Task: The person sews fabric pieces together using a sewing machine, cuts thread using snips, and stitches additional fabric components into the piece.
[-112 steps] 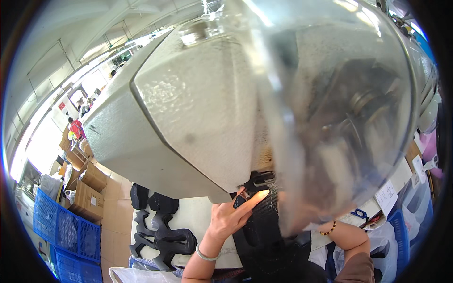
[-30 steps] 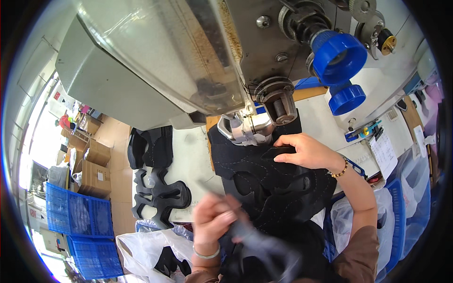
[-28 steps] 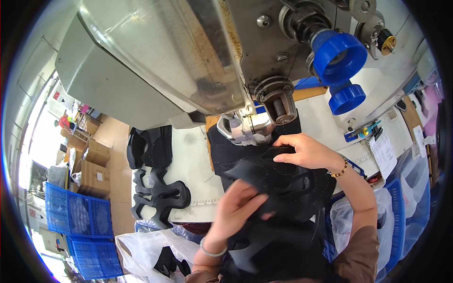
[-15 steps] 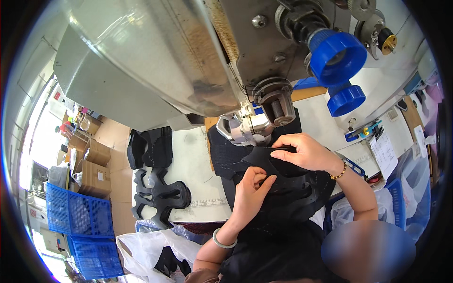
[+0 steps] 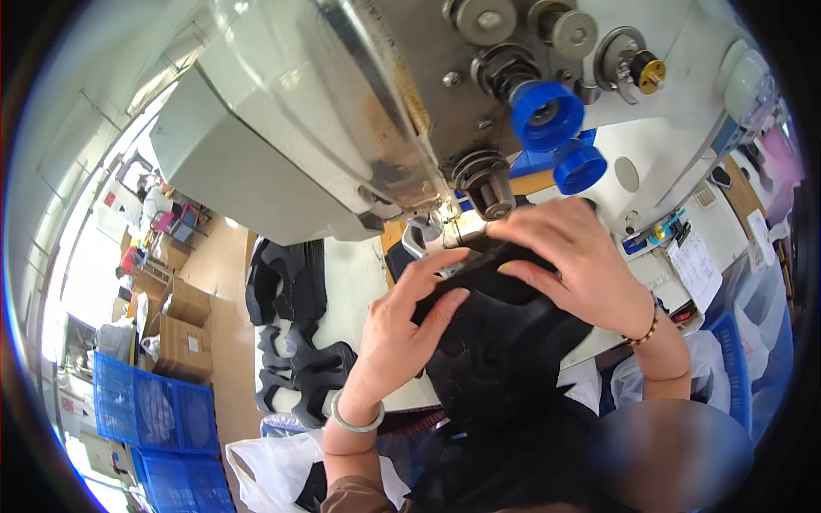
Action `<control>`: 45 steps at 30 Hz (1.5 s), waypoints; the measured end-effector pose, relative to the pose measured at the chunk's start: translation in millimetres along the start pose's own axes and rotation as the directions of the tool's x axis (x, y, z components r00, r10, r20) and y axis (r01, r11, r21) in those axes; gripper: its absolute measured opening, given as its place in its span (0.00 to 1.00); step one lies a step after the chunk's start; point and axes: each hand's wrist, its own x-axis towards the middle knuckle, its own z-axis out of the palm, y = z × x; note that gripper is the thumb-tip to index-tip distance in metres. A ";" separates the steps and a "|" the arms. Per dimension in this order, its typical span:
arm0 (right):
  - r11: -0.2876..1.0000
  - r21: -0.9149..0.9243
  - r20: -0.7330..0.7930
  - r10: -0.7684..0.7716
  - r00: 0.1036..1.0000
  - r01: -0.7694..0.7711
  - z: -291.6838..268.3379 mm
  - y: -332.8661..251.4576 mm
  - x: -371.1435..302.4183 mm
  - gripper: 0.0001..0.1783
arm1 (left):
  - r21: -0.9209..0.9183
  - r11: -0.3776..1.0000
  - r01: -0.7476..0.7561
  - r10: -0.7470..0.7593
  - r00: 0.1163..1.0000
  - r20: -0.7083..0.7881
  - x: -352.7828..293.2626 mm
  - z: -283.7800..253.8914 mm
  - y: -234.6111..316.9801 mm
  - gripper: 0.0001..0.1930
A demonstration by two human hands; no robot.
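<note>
A black fabric piece [image 5: 492, 329] with a cut-out shape on it stretches from under the sewing machine's head [image 5: 282, 145] down toward my lap. My left hand [image 5: 400, 333], with a pale bangle at the wrist, pinches its left edge between thumb and fingers. On the right side, my right hand [image 5: 577, 265], wearing a beaded bracelet, grips the upper edge, thumb toward me and fingers on the far side. Both hands are close to the presser foot [image 5: 419, 235], which the fabric and fingers partly cover. The needle point cannot be made out.
Stacked black cut pieces [image 5: 299, 282] and curved black shapes [image 5: 321, 368] lie on the white table [image 5: 355, 295] at left. Blue crates [image 5: 154, 406] and cardboard boxes [image 5: 184, 342] stand beyond. Blue thread-tension knobs [image 5: 547, 115] jut out above. A white plastic bag [image 5: 265, 470] hangs below.
My hands have moved apart, the left going left and both taking the fabric's edge. The fabric's near part has been raised and turned. The whole view has also shifted a little.
</note>
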 end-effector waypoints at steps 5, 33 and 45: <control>0.948 -0.080 -0.138 0.297 0.945 -0.309 15.8 -17.0 -55.5 0.13 | -0.121 0.980 0.155 -0.172 0.974 -0.149 -3.8 5.1 -23.7 0.12; 0.176 0.942 0.088 0.689 0.719 -0.284 79.5 -24.0 -61.3 0.09 | -0.445 0.876 0.188 -0.248 0.965 -0.081 -7.6 13.2 -47.6 0.09; 0.306 0.922 -0.041 0.687 0.725 -0.238 84.3 -26.6 -60.4 0.10 | -0.437 0.870 0.228 -0.283 0.957 -0.064 -6.7 13.7 -44.1 0.10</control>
